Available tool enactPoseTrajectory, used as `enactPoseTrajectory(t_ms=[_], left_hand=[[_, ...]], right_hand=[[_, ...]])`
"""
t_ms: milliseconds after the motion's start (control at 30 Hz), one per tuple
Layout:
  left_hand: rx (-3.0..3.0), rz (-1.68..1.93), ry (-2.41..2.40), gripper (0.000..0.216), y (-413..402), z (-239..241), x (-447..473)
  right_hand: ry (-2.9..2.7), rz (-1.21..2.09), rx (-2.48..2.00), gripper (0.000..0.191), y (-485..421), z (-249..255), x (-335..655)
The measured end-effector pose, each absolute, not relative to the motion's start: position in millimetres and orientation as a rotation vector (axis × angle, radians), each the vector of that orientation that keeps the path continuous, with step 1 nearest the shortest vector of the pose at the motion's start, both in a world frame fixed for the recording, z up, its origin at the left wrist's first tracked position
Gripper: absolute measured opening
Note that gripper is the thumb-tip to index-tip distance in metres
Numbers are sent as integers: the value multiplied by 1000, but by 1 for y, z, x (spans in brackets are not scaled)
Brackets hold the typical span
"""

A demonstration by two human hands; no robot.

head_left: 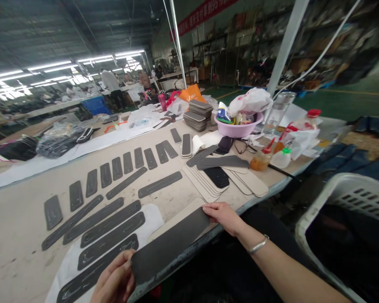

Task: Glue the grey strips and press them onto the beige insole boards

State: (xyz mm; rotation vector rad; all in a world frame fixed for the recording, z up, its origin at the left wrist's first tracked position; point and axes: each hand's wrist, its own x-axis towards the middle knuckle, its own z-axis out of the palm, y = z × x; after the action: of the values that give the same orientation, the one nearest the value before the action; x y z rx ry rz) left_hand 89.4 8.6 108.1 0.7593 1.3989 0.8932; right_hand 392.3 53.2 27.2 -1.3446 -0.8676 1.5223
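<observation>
A long dark grey strip (169,243) lies on a beige backing piece (180,214) at the near edge of the worktable. My left hand (115,280) grips its near end, fingers closed on it. My right hand (222,215) pinches its far end; a bracelet sits on that wrist. Several similar long dark strips (109,233) lie side by side on white paper (151,216) just left of it. A row of short dark pieces (113,170) runs diagonally across the table beyond them.
Fanned beige pieces (240,181) with dark strips lie at right. Further back stand stacked pieces (198,113), a pink bowl (240,128), glue bottles (262,158) and plastic bags. A white basket (350,198) sits at lower right. People work at distant tables.
</observation>
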Motion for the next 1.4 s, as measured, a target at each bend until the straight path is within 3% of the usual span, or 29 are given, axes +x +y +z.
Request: enactPoseTrajectory(t_ms=[333, 633, 900, 1400], left_hand=[[761, 901, 1450, 31, 22, 50, 79], [875, 801, 1624, 30, 37, 29, 91], [872, 829, 1622, 27, 40, 15, 88], [1430, 592, 1998, 21, 41, 18, 91]], right_hand=[[-1435, 986, -1716, 30, 85, 35, 404], [-1569, 936, -1849, 9, 118, 29, 403], [-1630, 893, -1833, 12, 113, 22, 401], [-1773, 831, -1895, 19, 115, 15, 404]])
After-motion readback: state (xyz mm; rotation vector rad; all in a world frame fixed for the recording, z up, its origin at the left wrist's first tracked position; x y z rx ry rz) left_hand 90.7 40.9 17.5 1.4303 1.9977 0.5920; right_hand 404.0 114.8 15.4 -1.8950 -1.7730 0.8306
